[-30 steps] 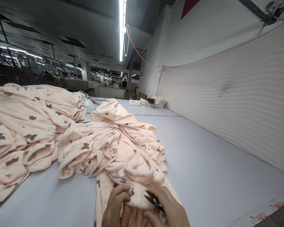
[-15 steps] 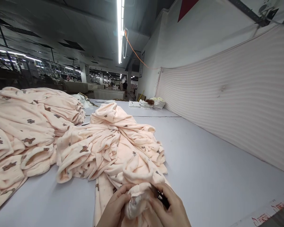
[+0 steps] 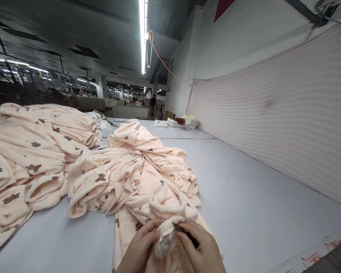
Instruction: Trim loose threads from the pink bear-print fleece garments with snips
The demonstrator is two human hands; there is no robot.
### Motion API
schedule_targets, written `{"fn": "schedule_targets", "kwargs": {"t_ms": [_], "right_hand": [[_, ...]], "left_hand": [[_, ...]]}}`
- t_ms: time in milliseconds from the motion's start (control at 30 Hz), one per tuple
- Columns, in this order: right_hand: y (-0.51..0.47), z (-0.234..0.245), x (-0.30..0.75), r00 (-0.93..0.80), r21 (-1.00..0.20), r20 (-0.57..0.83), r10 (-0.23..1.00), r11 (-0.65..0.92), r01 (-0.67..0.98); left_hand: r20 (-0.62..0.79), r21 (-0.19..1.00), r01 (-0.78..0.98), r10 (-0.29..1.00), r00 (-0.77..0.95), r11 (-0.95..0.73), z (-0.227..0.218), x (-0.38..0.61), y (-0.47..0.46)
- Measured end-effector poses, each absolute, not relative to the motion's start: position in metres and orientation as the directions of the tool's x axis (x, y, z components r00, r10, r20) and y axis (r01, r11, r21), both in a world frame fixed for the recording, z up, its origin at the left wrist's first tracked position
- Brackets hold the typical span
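My left hand (image 3: 147,240) pinches the gathered edge of a pale pink fleece garment (image 3: 156,170) printed with small brown bears. Between the hands, a bunched cuff or hem shows a whitish, shiny patch on its inside. In my right hand (image 3: 200,246) are small black thread snips (image 3: 191,236), their dark tip against the fleece edge. The right fingers also steady the cloth from that side. Most of the snips' body is hidden by the fingers. The rest of the garment lies crumpled on the table in front of both hands.
A large heap of the same pink garments (image 3: 36,148) covers the left of the pale table (image 3: 258,193). Stacks of folded white cloth (image 3: 183,123) stand at its far end. A striped fabric sheet (image 3: 272,113) hangs along the right. In the distance, a person (image 3: 153,104) stands in the aisle.
The snips' tip has come further left onto the fleece edge, and my right hand has shifted slightly left. The held edge is turned a little. The distant person has moved slightly right.
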State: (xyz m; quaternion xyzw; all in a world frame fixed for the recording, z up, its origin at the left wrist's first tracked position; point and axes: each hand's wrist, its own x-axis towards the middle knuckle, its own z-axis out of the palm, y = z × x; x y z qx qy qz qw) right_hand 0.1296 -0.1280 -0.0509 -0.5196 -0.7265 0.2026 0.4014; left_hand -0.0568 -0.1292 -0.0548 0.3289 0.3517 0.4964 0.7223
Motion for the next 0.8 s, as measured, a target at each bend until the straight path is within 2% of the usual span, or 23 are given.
{"fn": "schedule_targets", "kwargs": {"t_ms": [67, 133, 267, 333, 400, 500, 600, 700, 800], "right_hand": [[-0.128, -0.050, 0.132, -0.127, -0.747, 0.346, 0.930, 0.354, 0.563], [-0.131, -0.049, 0.133, -0.164, -0.722, 0.360, 0.918, 0.386, 0.574], [-0.137, -0.044, 0.132, -0.280, -0.464, 0.437, 0.855, 0.481, 0.744], [-0.138, -0.040, 0.133, -0.245, -0.432, 0.433, 0.867, 0.439, 0.788], [-0.136, -0.037, 0.134, -0.154, -0.553, 0.388, 0.909, 0.363, 0.750], [-0.132, -0.041, 0.134, -0.079, -0.793, 0.257, 0.963, 0.257, 0.552], [-0.128, -0.059, 0.124, -0.112, -0.850, 0.183, 0.977, 0.215, 0.481], [-0.124, -0.075, 0.117, -0.068, -0.890, 0.193, 0.979, 0.204, 0.407], [-0.122, -0.077, 0.128, 0.038, -0.992, 0.111, 0.993, 0.108, 0.068]], "left_hand": [[-0.187, 0.845, -0.449, 0.948, 0.258, 0.290, -0.055, -0.057, -0.128], [-0.182, 0.848, -0.442, 0.945, 0.274, 0.291, -0.054, -0.056, -0.127], [-0.146, 0.818, -0.498, 0.941, 0.305, 0.288, -0.046, -0.052, -0.127], [-0.135, 0.816, -0.504, 0.941, 0.310, 0.283, -0.040, -0.051, -0.128], [-0.150, 0.819, -0.494, 0.939, 0.308, 0.292, -0.037, -0.050, -0.128], [-0.200, 0.777, -0.528, 0.930, 0.307, 0.341, -0.038, -0.050, -0.123], [-0.174, 0.700, -0.625, 0.931, 0.321, 0.346, -0.042, -0.048, -0.113], [-0.153, 0.670, -0.670, 0.942, 0.298, 0.321, -0.042, -0.046, -0.104], [-0.174, 0.679, -0.661, 0.945, 0.277, 0.319, -0.041, -0.045, -0.100]]}}
